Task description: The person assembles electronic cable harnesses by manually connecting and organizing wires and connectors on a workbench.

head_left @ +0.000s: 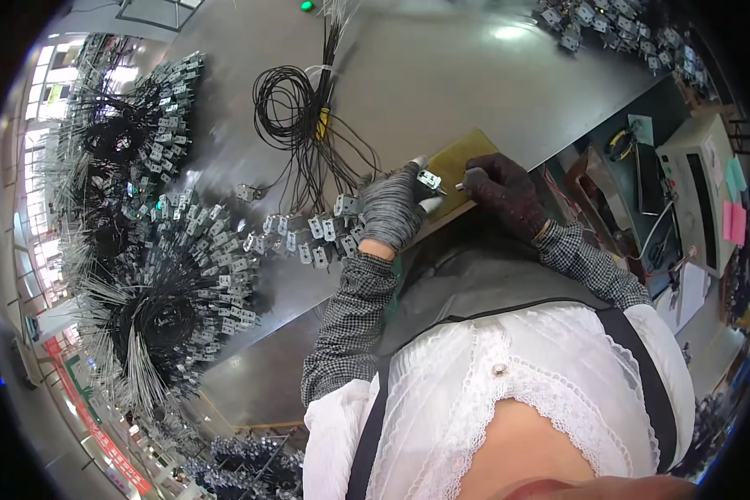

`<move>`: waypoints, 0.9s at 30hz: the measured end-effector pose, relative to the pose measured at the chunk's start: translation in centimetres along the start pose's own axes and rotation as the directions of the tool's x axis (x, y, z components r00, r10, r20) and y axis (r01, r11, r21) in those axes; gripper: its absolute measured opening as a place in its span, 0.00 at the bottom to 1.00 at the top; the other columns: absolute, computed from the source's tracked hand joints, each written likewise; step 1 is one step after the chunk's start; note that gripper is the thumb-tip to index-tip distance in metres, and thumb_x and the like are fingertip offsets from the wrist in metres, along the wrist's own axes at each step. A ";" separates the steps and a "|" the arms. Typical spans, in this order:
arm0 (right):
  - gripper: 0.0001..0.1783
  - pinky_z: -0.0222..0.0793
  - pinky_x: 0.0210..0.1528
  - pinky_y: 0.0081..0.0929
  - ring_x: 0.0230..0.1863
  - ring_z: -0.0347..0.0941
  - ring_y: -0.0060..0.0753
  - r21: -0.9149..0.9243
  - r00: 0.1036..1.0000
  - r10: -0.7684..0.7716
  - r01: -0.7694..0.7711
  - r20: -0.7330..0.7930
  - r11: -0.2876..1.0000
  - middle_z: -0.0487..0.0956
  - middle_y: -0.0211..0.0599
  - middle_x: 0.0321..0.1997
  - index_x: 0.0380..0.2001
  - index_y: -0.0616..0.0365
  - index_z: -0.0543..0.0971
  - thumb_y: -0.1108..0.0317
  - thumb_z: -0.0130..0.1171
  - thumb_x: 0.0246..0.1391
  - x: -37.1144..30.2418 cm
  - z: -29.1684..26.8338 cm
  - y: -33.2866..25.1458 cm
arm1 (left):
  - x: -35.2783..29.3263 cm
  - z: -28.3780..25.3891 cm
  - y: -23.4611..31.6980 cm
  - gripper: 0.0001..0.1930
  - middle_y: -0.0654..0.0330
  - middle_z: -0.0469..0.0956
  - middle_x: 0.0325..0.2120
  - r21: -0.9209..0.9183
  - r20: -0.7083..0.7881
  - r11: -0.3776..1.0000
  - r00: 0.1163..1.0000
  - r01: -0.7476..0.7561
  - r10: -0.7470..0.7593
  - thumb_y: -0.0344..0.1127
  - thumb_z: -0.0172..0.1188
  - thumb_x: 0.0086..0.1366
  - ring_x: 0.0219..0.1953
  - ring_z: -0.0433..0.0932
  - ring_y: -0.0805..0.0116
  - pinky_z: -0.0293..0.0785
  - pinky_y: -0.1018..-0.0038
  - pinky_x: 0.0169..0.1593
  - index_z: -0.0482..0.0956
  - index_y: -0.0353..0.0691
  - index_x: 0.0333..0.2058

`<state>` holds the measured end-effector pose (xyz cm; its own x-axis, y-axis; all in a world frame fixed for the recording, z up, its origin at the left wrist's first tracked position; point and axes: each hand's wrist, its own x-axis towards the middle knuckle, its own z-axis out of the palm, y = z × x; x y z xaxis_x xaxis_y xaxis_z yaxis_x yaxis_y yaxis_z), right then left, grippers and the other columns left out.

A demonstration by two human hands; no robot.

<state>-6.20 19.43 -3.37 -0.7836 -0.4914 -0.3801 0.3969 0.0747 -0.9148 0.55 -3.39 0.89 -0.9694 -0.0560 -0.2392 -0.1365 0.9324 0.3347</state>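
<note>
My left hand (389, 207), in a grey knit glove, is closed on a small metal bracket (429, 179) that sticks out by its fingertips. Just to the right, my right hand (508, 193) wears a dark maroon glove and pinches a small, light-coloured piece too tiny to name (460, 187). The two hands are a short gap apart over a yellowish board (468, 154) at the table's edge. Beside my left wrist lie several metal brackets on black cables (317, 237). Their cables run up to a coiled bundle (283, 108) with a yellow tie.
Large heaps of bracketed cables (171, 308) cover the table's left side. More brackets (608, 25) lie at the far right. A pale boxy machine (696, 196) with coloured notes stands right of an open drawer-like bin (596, 187). The grey metal table (442, 75) extends beyond my hands.
</note>
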 end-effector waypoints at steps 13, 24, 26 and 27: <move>0.16 0.75 0.52 0.29 0.46 0.76 0.23 -0.275 0.978 -0.116 0.161 0.172 0.948 0.81 0.33 0.43 0.49 0.59 0.78 0.62 0.69 0.65 -2.0 1.8 0.5 | 0.5 2.5 -0.8 0.24 0.55 0.87 0.44 -0.686 0.003 0.721 0.991 0.101 -0.135 0.43 0.73 0.64 0.46 0.86 0.62 0.81 0.68 0.51 0.80 0.40 0.55; 0.14 0.76 0.49 0.27 0.43 0.76 0.21 -0.309 0.977 -0.214 0.206 0.008 0.928 0.82 0.32 0.40 0.47 0.58 0.78 0.65 0.69 0.64 -3.2 0.4 1.4 | 0.6 1.6 0.4 0.22 0.56 0.85 0.49 -0.614 0.145 0.766 0.981 0.190 -0.126 0.35 0.71 0.67 0.50 0.84 0.70 0.80 0.73 0.56 0.78 0.33 0.56; 0.19 0.77 0.51 0.33 0.46 0.80 0.27 -0.231 0.976 -0.218 0.216 0.021 0.949 0.83 0.39 0.43 0.49 0.59 0.76 0.60 0.70 0.64 -3.0 0.8 1.4 | 0.7 2.5 -0.2 0.22 0.57 0.85 0.49 -0.648 0.125 0.740 0.983 0.181 -0.131 0.35 0.71 0.67 0.50 0.84 0.70 0.80 0.72 0.56 0.78 0.33 0.56; 0.19 0.77 0.51 0.33 0.46 0.80 0.27 -0.230 0.976 -0.218 0.217 0.020 0.949 0.83 0.39 0.43 0.49 0.59 0.76 0.60 0.70 0.64 -3.0 1.0 1.6 | 0.7 2.8 -0.4 0.22 0.57 0.85 0.49 -0.681 0.105 0.712 0.985 0.173 -0.139 0.35 0.71 0.67 0.50 0.84 0.70 0.80 0.72 0.57 0.78 0.33 0.56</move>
<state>-2.79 20.15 -3.53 -0.8415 -0.5133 -0.1688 0.0967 0.1643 -0.9817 0.48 -2.78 -2.01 -0.9142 -0.1475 -0.3774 -0.4037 0.4105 0.8176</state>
